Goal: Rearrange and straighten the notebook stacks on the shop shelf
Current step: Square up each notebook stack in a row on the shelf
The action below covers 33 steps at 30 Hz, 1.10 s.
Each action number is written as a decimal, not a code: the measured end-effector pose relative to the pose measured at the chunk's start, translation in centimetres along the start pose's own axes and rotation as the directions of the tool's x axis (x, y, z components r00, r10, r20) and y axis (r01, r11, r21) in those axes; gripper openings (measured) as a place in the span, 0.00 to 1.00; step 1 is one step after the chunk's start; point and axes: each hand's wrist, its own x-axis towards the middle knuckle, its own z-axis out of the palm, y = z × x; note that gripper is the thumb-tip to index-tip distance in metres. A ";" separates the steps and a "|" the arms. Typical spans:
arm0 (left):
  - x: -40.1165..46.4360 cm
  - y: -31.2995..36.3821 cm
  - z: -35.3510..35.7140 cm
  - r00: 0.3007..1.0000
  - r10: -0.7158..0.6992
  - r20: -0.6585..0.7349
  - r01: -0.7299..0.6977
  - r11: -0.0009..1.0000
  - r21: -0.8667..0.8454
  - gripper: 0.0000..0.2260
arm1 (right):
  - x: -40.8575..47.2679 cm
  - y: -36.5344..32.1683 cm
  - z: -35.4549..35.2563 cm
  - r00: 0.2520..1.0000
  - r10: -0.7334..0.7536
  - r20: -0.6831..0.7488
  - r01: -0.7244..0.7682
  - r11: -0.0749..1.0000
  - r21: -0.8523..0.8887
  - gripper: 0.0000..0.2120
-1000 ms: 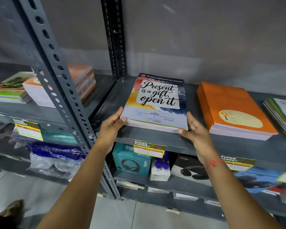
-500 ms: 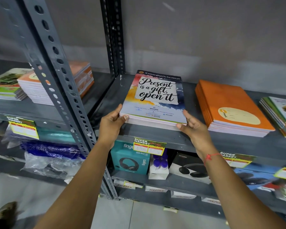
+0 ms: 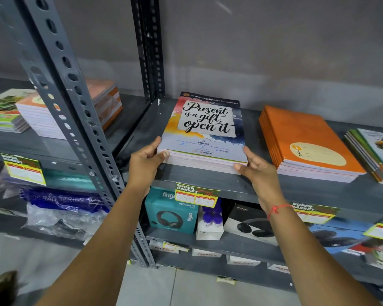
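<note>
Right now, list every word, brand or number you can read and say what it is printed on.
"Present is a gift, open it": top notebook.
"NAVIN GROUP", "NYLON": same cover; other logos too small.
"SUPER MARKET": shelf price tag; handwritten prices unclear.
"fingers", "USB-Meet H2": teal headphone box.
"BAG SERIES": blue plastic pack.
"you": orange notebook.

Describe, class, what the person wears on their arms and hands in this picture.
Both forearms are bare, with no sleeves in view. The right wrist carries a thin red thread bracelet tied with a small knot. The left hand and right hand have no gloves, rings or watch visible.
</note>
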 end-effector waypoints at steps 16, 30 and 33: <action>-0.8 0.2 0.9 0.994 -0.037 -0.099 0.029 0.996 -0.079 0.19 | -0.6 -0.2 0.4 0.997 -0.050 -0.050 0.045 0.994 -0.102 0.26; -0.1 -0.6 0.5 0.994 0.005 -0.107 -0.009 0.999 -0.040 0.19 | -0.8 0.2 0.4 0.995 -0.073 -0.071 0.061 0.985 -0.161 0.25; -0.1 -0.8 0.5 0.995 0.027 -0.099 -0.030 0.999 -0.027 0.19 | -0.8 0.4 0.4 0.993 -0.076 -0.086 0.060 0.983 -0.176 0.25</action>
